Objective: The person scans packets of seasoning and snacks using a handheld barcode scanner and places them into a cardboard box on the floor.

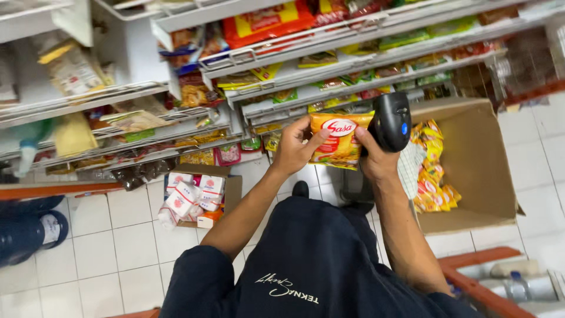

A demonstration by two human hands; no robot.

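Shop aisle, shelves [329, 70] ahead. Packet [338, 141] gripped at left edge by left hand [294, 147]; scanner [390, 121] clasped in right hand [376, 162], touching packet's right edge; long axis vertical.

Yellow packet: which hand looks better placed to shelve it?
Probably left. The left hand grips the yellow packet and is nearer the shelves; the right hand also holds the black scanner.

Left hand [292, 148], right hand [376, 159] raised, gripping
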